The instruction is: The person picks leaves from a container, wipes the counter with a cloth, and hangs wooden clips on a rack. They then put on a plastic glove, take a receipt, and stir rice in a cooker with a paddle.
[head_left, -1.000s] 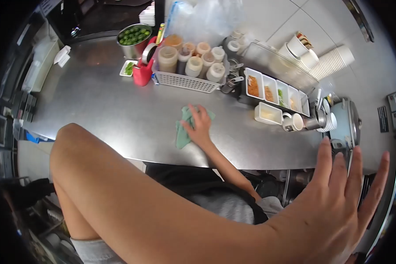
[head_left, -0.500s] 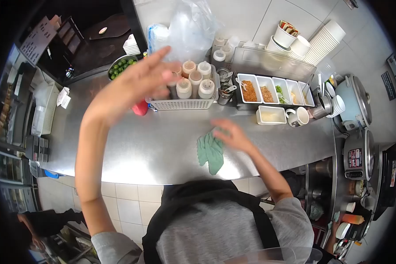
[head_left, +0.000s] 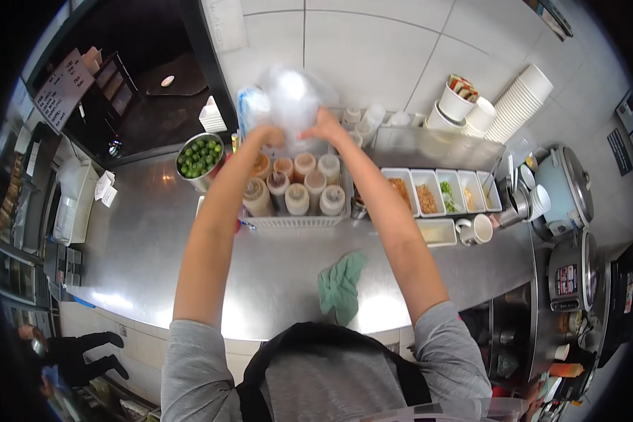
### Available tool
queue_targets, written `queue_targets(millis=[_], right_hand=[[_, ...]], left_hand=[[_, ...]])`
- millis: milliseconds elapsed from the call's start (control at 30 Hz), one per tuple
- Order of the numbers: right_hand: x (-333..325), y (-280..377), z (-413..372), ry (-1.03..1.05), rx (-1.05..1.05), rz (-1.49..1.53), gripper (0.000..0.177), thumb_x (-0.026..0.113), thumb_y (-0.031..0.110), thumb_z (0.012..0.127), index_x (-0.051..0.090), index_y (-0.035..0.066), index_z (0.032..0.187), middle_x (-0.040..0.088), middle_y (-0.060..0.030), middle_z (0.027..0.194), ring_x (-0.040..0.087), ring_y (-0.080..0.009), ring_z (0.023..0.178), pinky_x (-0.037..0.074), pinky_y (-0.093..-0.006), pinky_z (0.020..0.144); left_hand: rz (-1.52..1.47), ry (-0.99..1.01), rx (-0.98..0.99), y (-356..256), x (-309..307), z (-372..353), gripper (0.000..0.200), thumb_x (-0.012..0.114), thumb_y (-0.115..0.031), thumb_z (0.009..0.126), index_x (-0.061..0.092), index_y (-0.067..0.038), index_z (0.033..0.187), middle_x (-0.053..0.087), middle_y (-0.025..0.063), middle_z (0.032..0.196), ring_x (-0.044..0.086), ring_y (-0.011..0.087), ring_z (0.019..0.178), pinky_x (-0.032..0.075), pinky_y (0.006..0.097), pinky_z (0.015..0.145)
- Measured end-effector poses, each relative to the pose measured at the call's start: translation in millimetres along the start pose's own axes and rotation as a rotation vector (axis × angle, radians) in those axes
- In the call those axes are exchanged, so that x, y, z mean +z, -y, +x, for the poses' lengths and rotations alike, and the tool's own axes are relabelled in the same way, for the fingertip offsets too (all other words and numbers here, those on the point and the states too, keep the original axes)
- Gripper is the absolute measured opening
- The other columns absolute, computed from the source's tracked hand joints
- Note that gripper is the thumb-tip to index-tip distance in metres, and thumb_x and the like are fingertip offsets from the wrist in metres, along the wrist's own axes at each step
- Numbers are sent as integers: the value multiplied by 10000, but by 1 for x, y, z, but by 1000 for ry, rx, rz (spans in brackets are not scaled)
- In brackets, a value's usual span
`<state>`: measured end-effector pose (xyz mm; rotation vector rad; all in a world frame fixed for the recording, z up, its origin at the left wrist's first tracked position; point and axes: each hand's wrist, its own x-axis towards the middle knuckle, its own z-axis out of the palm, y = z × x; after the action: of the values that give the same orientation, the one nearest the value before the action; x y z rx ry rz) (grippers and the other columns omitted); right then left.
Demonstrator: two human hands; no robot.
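Both arms reach forward over a basket (head_left: 295, 222) of squeeze bottles (head_left: 297, 200) to a clear plastic bag (head_left: 294, 95) against the wall. My left hand (head_left: 269, 136) is closed at the bag's lower left, its fingertips partly hidden. On the other side, my right hand (head_left: 322, 128) grips the bag's lower right, thumb pointing inward. A blue-and-white package (head_left: 253, 109) stands just behind my left hand. Well below both hands, a crumpled green cloth (head_left: 341, 285) lies on the steel counter (head_left: 274, 281).
A metal bowl of green limes (head_left: 201, 158) stands left of the basket. Topping trays (head_left: 429, 200), a mug (head_left: 477, 229) and stacked white cups (head_left: 519, 102) are to the right, with cookers (head_left: 570, 183) beyond. Another person (head_left: 74, 359) is at the lower left.
My right hand has left the green cloth and moved up to the plastic bag. My left hand has moved from above the bottles to the bag. The view has shifted upward.
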<state>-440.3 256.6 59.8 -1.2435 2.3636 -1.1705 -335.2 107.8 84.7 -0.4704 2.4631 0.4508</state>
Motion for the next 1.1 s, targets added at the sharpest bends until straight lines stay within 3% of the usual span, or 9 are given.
queue_targets(millis=[267,367,500,600,733,800,900,1000,1100], right_hand=[[-6,-29,8,352,-230,166,716,848,258,514,567,6,1123,629,-117,1041,580,-227,952,460,-361,849],[-40,7,-14,447,231,4,677,814,192,591,507,-8,1161,592,-85,1011,555,-198,860,464,-332,738],[-70,6,-86,-111,-69,-47,566,648,165,799,436,-73,1267,511,-230,1237,541,-253,1087,438,-341,891],[-67,75,-200,-47,-106,245,208,555,218,884,612,20,858,626,-27,727,577,-83,627,439,-211,523],[21,8,-307,238,-6,-179,357,595,270,837,595,-5,1065,631,-169,976,611,-227,860,495,-375,778],[80,-9,-358,242,-94,-597,499,549,361,852,512,33,1227,523,-208,1205,456,-371,1160,330,-441,978],[121,-35,-383,7,-346,-316,449,460,311,910,472,31,1261,497,-209,1237,468,-338,1149,346,-414,966],[103,63,-384,-38,284,795,390,379,243,947,469,25,1258,501,-185,1228,479,-273,1119,377,-375,931],[110,119,-379,-88,-3,600,371,330,208,961,483,-3,1225,546,-144,1139,533,-247,999,420,-333,853]], left_hand=[[42,-198,132,1,49,7,255,606,-193,749,651,-54,958,647,130,958,642,260,805,524,385,579],[83,-454,78,0,40,9,215,604,-176,737,670,-53,901,662,135,910,655,262,768,525,390,566],[87,-966,144,-3,43,-64,156,599,-142,712,688,-57,808,677,132,831,669,264,716,524,401,537],[-197,-1331,670,-22,127,-142,127,602,-176,721,624,-55,750,639,137,737,628,311,684,497,409,557],[-847,-247,547,-29,282,-196,291,582,-269,796,585,-4,677,600,139,608,629,237,604,488,376,535],[-717,-685,508,-26,379,-154,290,592,-293,803,625,-8,757,616,94,633,642,194,661,506,372,567],[-1465,-393,227,-33,402,-184,416,547,-408,851,622,-32,1012,645,102,863,632,200,852,515,369,702],[-1883,-221,67,-51,391,-198,575,374,-532,919,494,-68,1236,547,94,1162,503,192,1088,389,350,936],[-1863,-84,691,-91,333,-273,684,275,-571,914,317,-64,1371,397,115,1334,373,206,1230,311,353,1016]])
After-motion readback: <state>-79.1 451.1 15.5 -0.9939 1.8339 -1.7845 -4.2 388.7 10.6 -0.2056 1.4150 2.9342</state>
